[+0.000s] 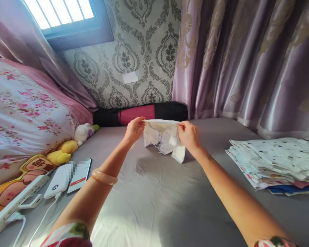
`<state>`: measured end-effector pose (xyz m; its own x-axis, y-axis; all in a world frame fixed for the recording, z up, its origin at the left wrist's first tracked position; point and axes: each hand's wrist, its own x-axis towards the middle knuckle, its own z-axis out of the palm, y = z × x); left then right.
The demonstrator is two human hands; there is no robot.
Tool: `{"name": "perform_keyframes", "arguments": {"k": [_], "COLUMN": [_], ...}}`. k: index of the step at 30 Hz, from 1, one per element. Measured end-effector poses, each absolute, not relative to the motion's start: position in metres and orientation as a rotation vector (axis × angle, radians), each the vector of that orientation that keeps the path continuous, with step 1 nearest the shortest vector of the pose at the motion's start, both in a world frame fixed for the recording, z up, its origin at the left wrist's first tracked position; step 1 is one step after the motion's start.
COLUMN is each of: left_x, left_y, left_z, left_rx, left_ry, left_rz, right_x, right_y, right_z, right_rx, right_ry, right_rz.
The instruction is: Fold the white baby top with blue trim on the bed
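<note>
A small white cloth garment (151,133) with thin strings hangs stretched between my two hands above the grey bed sheet (144,192). My left hand (136,129) pinches the left end of its straight top edge. At the right end of that edge, my right hand (190,136) grips the cloth between thumb and fingers. Loose flaps dangle below, lower on the right side. The garment's exact kind is unclear.
Folded patterned cloths (275,161) lie stacked at right. A phone (80,176), white power bank (58,181), power strip (23,202) and cables lie at left, beside plush toys (63,152). A black-and-red roll (137,115) lines the wall; purple curtains (237,61) hang behind.
</note>
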<state>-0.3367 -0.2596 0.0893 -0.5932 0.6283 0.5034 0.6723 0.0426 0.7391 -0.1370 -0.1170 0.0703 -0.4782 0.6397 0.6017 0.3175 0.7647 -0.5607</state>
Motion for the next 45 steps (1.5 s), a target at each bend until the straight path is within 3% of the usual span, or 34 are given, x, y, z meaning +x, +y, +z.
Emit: {"name": "perform_keyframes", "arguments": {"k": [6, 11, 17, 23, 32, 45], "left_x": [-0.334, -0.325, -0.302, -0.296, -0.292, -0.279], "left_y": [-0.275, -0.295, -0.302, -0.294, -0.287, -0.302], "left_z": [0.082, 0.077, 0.065, 0.045, 0.035, 0.055], "left_rx": [-1.464, -1.881, -1.909, -1.936, -1.651, -1.365], "left_ry": [-2.379, -2.436, -2.352, -2.338, -2.417, -2.216], "left_rz": [-1.427, -1.884, -2.222, -2.166, -2.19, -2.454], "right_x": [-0.118, -0.088, -0.077, -0.077, -0.069, -0.063], "right_y": [-0.11, -0.104, -0.085, -0.082, -0.088, -0.109], "right_z": [0.101, 0.118, 0.091, 0.063, 0.067, 0.088], "right_rx": [-0.531, -0.544, -0.743, -0.861, -0.773, -0.519], "right_ry": [-1.943, -1.835, -1.749, -1.737, -1.975, -2.383], "right_rz": [0.98, 1.628, 1.841, 1.87, 1.731, 1.063]}}
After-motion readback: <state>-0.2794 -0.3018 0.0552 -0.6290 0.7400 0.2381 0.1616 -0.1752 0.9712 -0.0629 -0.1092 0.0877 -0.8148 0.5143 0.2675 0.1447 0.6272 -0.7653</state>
